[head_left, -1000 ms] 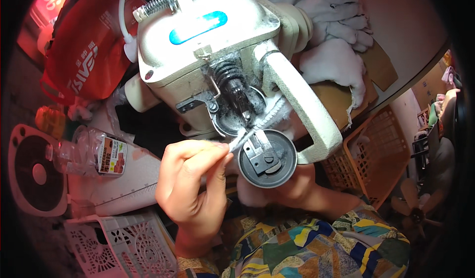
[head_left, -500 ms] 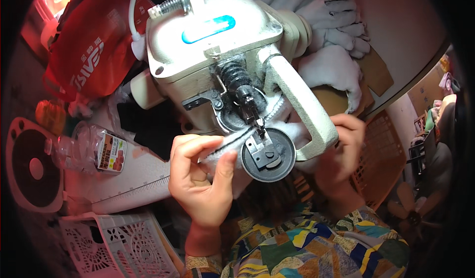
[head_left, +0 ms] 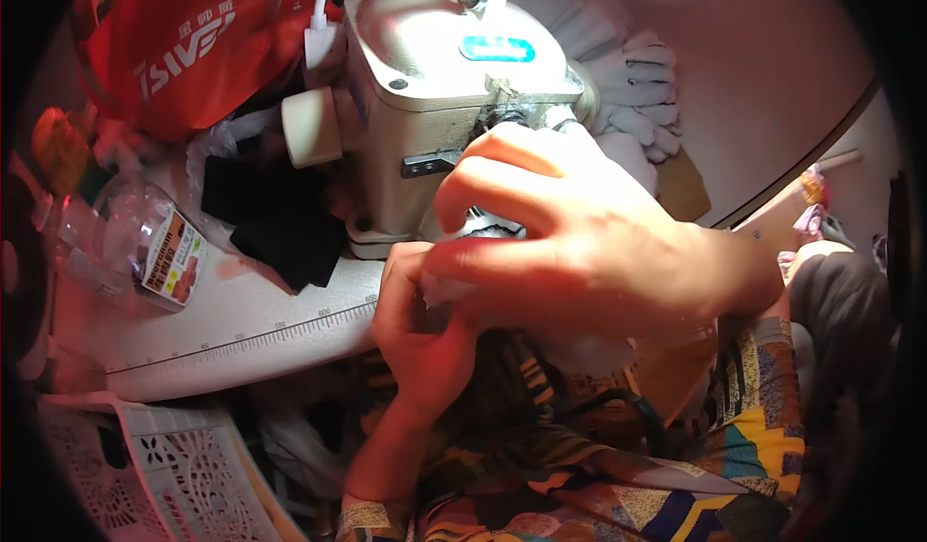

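Observation:
My left hand (head_left: 415, 325) is closed on a piece of white fabric (head_left: 446, 292) just in front of a cream sewing machine (head_left: 415, 117). My right hand (head_left: 570, 233) reaches across from the right, its fingers curled over the fabric beside my left fingertips. A dark-edged fold of the fabric shows between the right fingers. The right hand hides the machine's needle area, its round dark feed disc and most of its front arm. More white fabric hangs below the right hand.
White gloves (head_left: 642, 88) are heaped behind the machine, by brown cardboard (head_left: 683, 190). Black cloth (head_left: 290, 243) and a clear plastic jar (head_left: 145, 243) lie left, near a red bag (head_left: 193, 55). A ruler scale (head_left: 261, 341) runs along the table edge, above a white plastic basket (head_left: 183, 455).
My right hand has come from behind the machine's front arm to its front, over the fabric and needle area. My left hand stays on the fabric. The view has shifted, and a lamp now shows above.

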`<state>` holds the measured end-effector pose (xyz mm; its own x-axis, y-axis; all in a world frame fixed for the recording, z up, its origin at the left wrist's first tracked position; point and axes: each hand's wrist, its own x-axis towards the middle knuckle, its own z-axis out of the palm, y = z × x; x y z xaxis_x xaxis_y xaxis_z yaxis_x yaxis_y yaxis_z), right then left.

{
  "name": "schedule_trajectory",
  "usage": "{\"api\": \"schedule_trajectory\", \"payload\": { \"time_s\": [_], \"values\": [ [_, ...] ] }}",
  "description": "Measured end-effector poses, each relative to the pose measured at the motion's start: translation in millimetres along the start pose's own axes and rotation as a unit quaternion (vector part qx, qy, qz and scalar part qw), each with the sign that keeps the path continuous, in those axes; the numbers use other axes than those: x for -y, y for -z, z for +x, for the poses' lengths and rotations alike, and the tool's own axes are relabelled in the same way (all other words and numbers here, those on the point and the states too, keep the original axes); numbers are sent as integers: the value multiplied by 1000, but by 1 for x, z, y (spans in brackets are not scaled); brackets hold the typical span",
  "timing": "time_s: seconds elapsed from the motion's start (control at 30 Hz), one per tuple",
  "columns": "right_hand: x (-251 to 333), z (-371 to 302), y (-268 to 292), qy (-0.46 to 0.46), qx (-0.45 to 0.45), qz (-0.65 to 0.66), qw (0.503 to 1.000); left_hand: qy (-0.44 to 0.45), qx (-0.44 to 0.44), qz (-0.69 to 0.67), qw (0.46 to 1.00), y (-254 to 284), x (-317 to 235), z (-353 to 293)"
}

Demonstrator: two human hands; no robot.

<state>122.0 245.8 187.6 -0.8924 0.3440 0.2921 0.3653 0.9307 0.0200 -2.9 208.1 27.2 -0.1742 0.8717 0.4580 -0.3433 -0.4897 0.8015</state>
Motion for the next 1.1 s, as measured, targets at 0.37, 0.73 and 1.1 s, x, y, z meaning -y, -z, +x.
{"api": "schedule_trajectory", "payload": {
  "time_s": [0.37,0.73,1.1],
  "values": [
    [0,16,13,-21,108,61,992,-15,-82,-96,992,-6,5,16],
    [-3,21,6,-40,95,-45,994,15,-68,-182,981,-3,8,29],
    [-6,26,4,-105,84,-43,990,-26,-84,-153,984,-5,13,26]
  ]
}}
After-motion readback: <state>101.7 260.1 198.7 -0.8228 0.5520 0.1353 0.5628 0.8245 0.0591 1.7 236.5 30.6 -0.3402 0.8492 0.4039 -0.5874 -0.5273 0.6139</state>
